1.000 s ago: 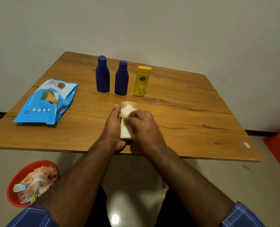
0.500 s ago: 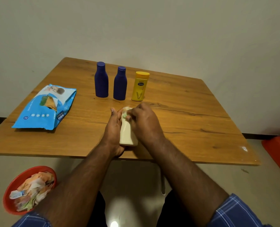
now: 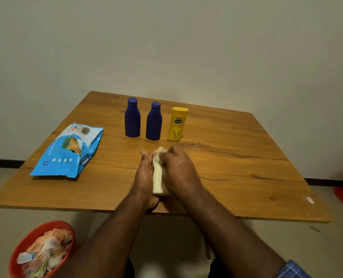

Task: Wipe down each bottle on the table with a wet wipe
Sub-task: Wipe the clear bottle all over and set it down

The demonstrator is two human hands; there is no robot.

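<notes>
Wiping seemed in hand: the left hand (image 3: 145, 175) gripped the cream bottle (image 3: 158, 180) near the table (image 3: 236, 157) front edge, the right hand (image 3: 179, 167) pressed a wipe (image 3: 160, 153) on its top, and next probably the body needed rubbing.

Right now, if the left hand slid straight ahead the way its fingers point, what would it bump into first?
Probably the right-hand blue bottle. The left hand, holding the cream bottle, points away from the person toward the row of bottles. Only bare table lies between, though depth is hard to judge.
</notes>
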